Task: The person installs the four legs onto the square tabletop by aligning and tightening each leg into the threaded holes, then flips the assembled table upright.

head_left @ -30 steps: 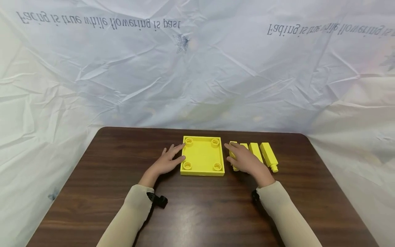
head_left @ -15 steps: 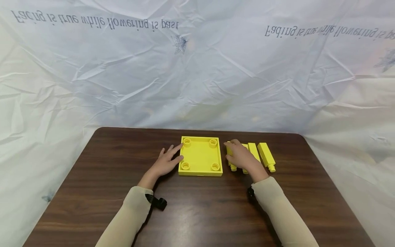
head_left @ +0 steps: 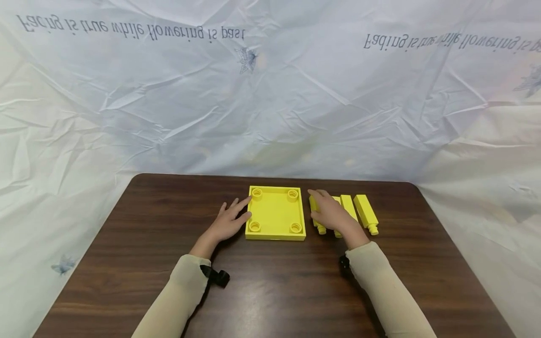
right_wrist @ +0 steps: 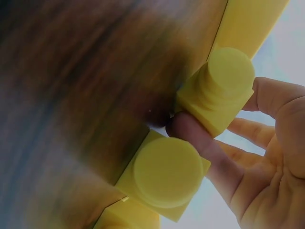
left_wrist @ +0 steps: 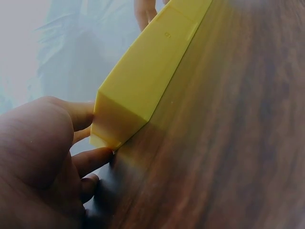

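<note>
A square yellow tabletop [head_left: 275, 211], like a toy table's, lies underside up with a raised rim and round threaded sockets at its corners. Along its left edge rest the fingertips of my left hand [head_left: 226, 223], spread and fairly straight; the left wrist view shows them against the side wall [left_wrist: 119, 121]. To the right of the tabletop, my right hand [head_left: 331, 213] pinches the nearest yellow table leg [right_wrist: 221, 90], which has a screw end. One finger [right_wrist: 190, 133] reaches into the gap between that leg and its neighbour [right_wrist: 167, 174]. The hand covers part of both legs in the head view.
Two more yellow legs, a third one [head_left: 349, 206] and the outermost one [head_left: 366, 213], lie right of my right hand with screw ends toward me. Everything rests on a dark wooden table [head_left: 253, 291]. A wrinkled white printed sheet [head_left: 270, 94] hangs behind its far edge.
My right hand has settled over the leftmost leg and its fingers have closed on it. The left hand stays at the tabletop's edge. The view has shifted slightly.
</note>
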{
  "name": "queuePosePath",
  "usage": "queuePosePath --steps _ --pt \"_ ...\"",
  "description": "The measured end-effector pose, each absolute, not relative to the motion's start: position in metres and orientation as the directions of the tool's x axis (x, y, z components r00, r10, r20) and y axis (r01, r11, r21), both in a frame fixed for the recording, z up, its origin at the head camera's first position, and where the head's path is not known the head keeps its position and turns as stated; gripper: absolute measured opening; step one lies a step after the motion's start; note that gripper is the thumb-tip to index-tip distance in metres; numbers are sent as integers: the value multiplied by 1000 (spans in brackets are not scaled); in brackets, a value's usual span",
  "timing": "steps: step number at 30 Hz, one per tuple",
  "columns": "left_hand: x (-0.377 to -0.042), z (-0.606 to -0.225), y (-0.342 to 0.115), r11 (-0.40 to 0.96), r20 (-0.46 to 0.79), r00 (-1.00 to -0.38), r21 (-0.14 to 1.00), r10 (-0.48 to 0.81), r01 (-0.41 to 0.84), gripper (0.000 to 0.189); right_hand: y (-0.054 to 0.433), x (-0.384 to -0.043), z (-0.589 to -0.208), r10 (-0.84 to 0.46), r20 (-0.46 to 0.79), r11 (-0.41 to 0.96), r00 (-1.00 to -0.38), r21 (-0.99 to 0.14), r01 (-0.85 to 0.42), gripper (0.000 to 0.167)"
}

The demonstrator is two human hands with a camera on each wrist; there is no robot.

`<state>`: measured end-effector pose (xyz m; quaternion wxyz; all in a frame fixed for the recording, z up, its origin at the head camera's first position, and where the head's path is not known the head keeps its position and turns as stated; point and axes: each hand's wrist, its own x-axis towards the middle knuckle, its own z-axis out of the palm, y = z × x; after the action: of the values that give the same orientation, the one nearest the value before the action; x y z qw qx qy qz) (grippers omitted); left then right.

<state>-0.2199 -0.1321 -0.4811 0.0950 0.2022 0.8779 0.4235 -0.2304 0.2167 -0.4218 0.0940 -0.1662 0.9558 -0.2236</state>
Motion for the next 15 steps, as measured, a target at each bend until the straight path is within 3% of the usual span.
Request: queuePosePath --steps 15 --pt "-218 -483 -132 560 5 -905 784 426 268 62 225 -222 -420 -366 -15 765 -931 -575 -291 67"
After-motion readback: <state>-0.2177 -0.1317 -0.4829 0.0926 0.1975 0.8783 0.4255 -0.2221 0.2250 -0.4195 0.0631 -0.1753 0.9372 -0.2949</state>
